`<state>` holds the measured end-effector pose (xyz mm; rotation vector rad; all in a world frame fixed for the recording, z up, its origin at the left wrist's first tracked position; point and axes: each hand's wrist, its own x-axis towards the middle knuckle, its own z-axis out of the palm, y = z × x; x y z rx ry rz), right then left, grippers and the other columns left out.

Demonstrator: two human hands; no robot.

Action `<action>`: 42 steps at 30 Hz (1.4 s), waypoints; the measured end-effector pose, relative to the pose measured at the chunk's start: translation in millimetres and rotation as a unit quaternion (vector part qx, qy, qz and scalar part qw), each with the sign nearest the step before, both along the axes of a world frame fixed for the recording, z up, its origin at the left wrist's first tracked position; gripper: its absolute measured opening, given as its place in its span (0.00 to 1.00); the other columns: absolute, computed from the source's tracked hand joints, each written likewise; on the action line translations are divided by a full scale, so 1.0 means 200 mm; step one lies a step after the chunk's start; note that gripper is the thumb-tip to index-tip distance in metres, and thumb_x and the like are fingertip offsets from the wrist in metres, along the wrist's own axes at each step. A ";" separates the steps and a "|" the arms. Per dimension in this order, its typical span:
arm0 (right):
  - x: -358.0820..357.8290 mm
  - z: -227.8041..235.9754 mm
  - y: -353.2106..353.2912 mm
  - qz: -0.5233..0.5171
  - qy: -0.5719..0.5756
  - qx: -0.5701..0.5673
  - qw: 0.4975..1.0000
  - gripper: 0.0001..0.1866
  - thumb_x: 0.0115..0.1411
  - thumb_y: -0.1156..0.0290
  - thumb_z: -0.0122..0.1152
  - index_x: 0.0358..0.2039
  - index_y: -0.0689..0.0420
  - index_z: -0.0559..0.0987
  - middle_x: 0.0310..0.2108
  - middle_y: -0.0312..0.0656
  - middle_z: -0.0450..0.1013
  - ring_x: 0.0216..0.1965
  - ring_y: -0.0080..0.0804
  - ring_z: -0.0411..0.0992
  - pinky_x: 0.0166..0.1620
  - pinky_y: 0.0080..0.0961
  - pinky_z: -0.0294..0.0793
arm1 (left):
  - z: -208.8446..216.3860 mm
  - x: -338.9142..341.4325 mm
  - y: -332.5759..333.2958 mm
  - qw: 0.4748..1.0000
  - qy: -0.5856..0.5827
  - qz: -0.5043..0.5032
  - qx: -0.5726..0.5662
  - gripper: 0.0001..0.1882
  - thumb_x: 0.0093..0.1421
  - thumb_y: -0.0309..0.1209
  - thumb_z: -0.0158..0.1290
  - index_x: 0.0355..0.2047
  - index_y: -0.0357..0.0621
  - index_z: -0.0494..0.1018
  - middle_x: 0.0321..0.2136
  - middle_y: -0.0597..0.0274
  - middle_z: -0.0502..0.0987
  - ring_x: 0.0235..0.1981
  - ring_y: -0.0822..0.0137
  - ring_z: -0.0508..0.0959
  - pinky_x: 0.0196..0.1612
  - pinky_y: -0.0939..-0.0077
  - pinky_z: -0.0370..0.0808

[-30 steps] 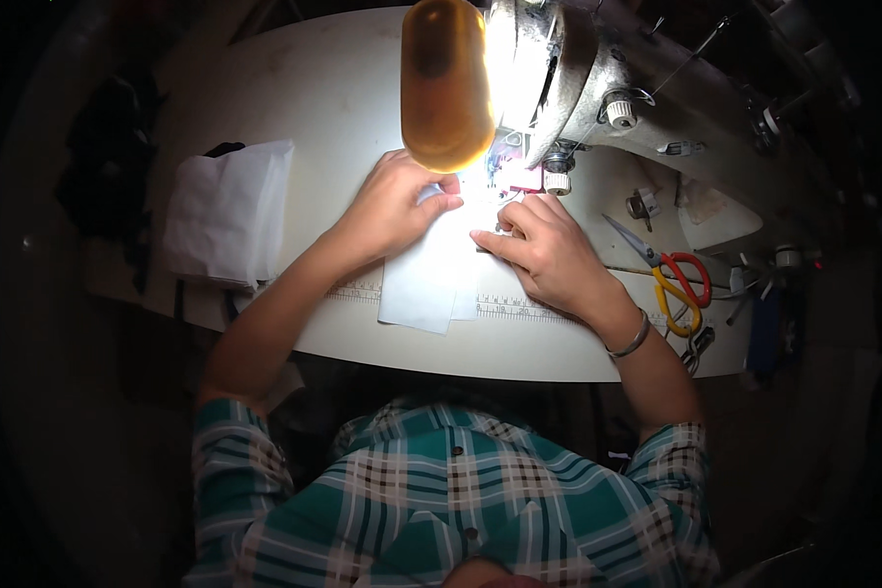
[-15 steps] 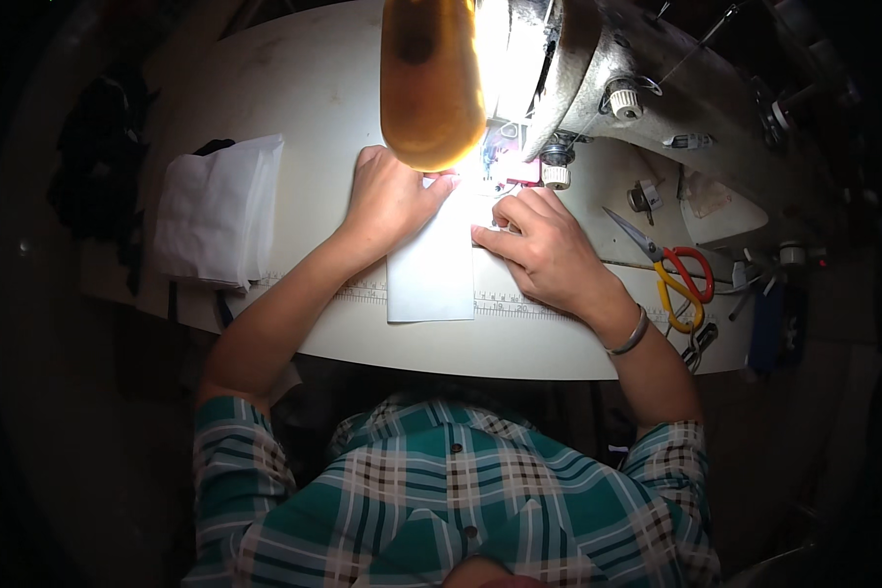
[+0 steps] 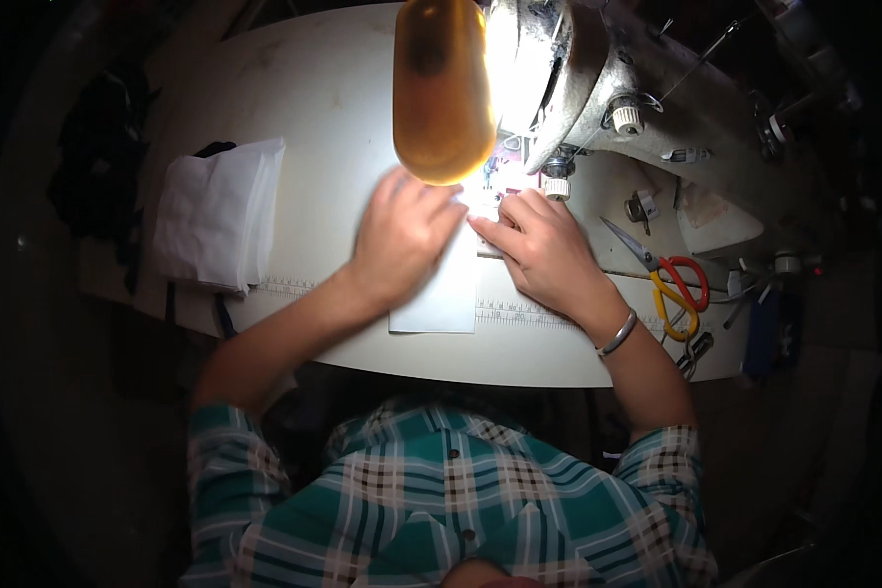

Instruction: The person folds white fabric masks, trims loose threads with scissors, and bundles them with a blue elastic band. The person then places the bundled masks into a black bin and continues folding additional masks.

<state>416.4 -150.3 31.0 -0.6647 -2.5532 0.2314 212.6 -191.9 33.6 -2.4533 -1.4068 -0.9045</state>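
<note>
A flat white cloth strip (image 3: 433,312) lies lengthwise on the sewing table, its far end lost in the glare under the sewing machine (image 3: 583,88). Over the strip's left side is my left hand (image 3: 407,230), slightly blurred, fingers bent and drawn together on the cloth close to the needle area. My right hand (image 3: 549,245) rests at the strip's right edge, fingers curled and thumb reaching to the cloth beside the presser foot. Both sets of fingertips nearly meet there; bright light and the amber lamp cover (image 3: 443,98) partly hide them.
A stack of folded white cloth (image 3: 216,216) sits at the left. Scissors with red and yellow handles (image 3: 671,284) lie open at the right, beside a small metal bobbin case (image 3: 641,208). A printed ruler scale (image 3: 519,312) runs along the table's near side.
My left hand has slid nearer to me and rightward over the cloth, with its fingers drawn in. My right hand stays almost in place. The whole view has shifted slightly.
</note>
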 end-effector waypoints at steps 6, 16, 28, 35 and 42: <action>0.04 0.01 0.00 -0.030 -0.014 0.020 0.999 0.15 0.51 0.77 0.58 0.41 0.53 0.82 0.29 0.38 0.67 0.33 0.34 0.69 0.41 0.31 0.65 | -0.06 0.03 -0.06 0.995 -0.012 -0.050 -0.082 0.16 0.53 0.23 0.55 0.44 0.35 0.76 0.43 0.54 0.77 0.46 0.54 0.76 0.50 0.64 0.74; 0.04 -0.01 0.03 -0.062 -0.030 0.043 0.997 0.17 0.51 0.77 0.61 0.43 0.51 0.81 0.31 0.38 0.67 0.33 0.32 0.71 0.44 0.32 0.66 | -0.09 0.04 0.01 0.994 -0.022 -0.027 -0.099 0.15 0.54 0.23 0.55 0.43 0.36 0.76 0.42 0.54 0.76 0.45 0.55 0.76 0.47 0.65 0.74; 0.04 0.01 0.02 -0.059 -0.036 0.016 0.997 0.16 0.51 0.79 0.57 0.41 0.55 0.82 0.31 0.40 0.76 0.40 0.38 0.68 0.48 0.32 0.66 | -0.08 0.03 -0.01 0.994 -0.037 -0.075 -0.073 0.11 0.53 0.22 0.56 0.38 0.34 0.76 0.37 0.54 0.77 0.39 0.56 0.78 0.42 0.66 0.76; 0.04 0.00 0.03 -0.055 -0.035 0.007 0.998 0.16 0.51 0.79 0.57 0.41 0.56 0.82 0.31 0.41 0.76 0.40 0.38 0.68 0.48 0.32 0.65 | -0.08 0.02 0.00 0.993 -0.041 -0.078 -0.077 0.11 0.52 0.22 0.56 0.38 0.34 0.76 0.37 0.54 0.77 0.39 0.56 0.78 0.41 0.66 0.76; 0.03 0.02 0.03 -0.051 -0.033 0.010 0.998 0.16 0.52 0.79 0.57 0.42 0.57 0.82 0.30 0.41 0.76 0.39 0.38 0.68 0.48 0.32 0.65 | -0.08 0.01 0.01 0.993 -0.043 -0.070 -0.082 0.11 0.53 0.22 0.55 0.38 0.34 0.76 0.37 0.54 0.77 0.39 0.56 0.78 0.41 0.67 0.76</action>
